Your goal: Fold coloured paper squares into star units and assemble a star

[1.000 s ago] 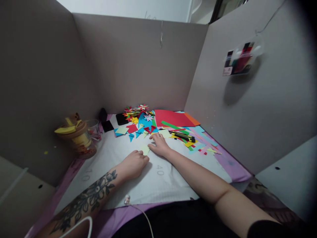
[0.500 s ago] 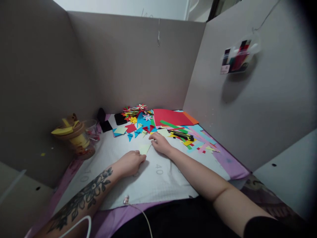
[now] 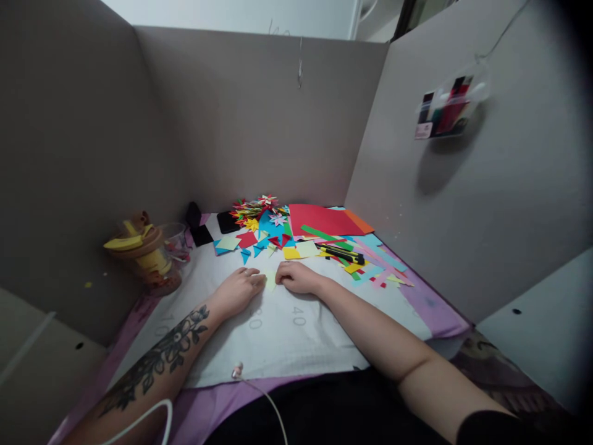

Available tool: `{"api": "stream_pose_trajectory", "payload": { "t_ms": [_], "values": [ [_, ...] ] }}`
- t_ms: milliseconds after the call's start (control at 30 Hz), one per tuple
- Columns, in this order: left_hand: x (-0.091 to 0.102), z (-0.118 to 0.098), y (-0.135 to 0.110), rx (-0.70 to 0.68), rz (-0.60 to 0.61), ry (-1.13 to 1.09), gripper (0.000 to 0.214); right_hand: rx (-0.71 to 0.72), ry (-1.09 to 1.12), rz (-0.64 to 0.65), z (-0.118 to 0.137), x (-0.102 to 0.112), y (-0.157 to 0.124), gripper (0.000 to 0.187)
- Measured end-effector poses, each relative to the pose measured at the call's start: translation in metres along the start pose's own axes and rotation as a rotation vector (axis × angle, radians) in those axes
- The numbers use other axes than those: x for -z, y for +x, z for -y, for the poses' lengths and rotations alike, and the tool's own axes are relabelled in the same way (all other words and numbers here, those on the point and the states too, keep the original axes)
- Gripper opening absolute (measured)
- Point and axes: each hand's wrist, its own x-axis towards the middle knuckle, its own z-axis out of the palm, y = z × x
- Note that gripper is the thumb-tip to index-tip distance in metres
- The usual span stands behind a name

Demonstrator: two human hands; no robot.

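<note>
Between my hands lies a small pale yellow-green piece of paper point(image 3: 270, 282), low over the white cloth point(image 3: 278, 346). My left hand point(image 3: 241, 289) pinches its left edge, with the fingers pressed together. On the opposite side my right hand point(image 3: 299, 278) has curled fingers closed at the right edge. The fingers hide part of the paper, and its folds are too small to make out. Just beyond the hands are small folded blue pieces point(image 3: 245, 256), folded red pieces point(image 3: 280, 241) and a pale yellow square point(image 3: 308, 249).
Folded paper flowers point(image 3: 252, 213) are heaped at the back. Red paper sheets point(image 3: 319, 220), a yellow-black cutter knife point(image 3: 341, 254) and coloured strips lie to the right. A yellow-brown cup point(image 3: 151, 256) stands left. Grey panels point(image 3: 259, 117) enclose the table. A cable point(image 3: 266, 395) crosses the front.
My left hand has moved away from me, up to the level of my right hand. My right hand has come slightly nearer, and less of the pale paper shows between them.
</note>
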Motion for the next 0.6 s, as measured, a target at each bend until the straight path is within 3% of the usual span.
{"api": "stream_pose_trajectory", "payload": {
  "t_ms": [200,367,467,600],
  "values": [
    [-0.001,0.001,0.000,-0.030,0.030,0.036,0.030,0.055,-0.012,-0.014,0.001,0.000,0.001,0.032],
    [-0.003,0.003,-0.003,0.254,0.008,-0.005,0.024,0.058,-0.028,0.000,0.000,-0.001,0.001,0.036],
    [-0.009,0.003,-0.002,0.417,-0.081,-0.244,0.033,0.051,-0.029,0.001,0.000,-0.001,0.001,0.037],
    [-0.015,0.002,0.003,0.671,-0.130,-0.783,0.053,0.070,-0.034,-0.010,-0.001,-0.001,0.001,0.035]
  ]
}}
